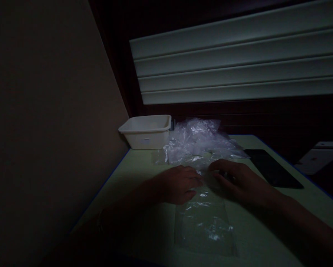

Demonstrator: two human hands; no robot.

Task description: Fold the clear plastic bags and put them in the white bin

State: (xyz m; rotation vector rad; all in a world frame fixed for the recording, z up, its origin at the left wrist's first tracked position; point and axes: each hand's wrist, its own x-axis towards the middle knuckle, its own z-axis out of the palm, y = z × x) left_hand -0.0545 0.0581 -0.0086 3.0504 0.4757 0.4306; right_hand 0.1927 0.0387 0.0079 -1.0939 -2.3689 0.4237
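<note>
Clear plastic bag (205, 226), thin, creased, glinting, flat on a pale green table (141, 170). At its far end, left hand (180, 185) and right hand (238, 182), fingers loosely bent (cannot tell whether gripping it); beyond, a heap of crumpled plastic (198, 139) beside a cream tub (151, 140).

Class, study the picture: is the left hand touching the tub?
Apart. The head view shows a strip of green table between the left hand and the tub.

Nothing legible — label (144, 141) on tub (160, 139) seems blurred.
</note>
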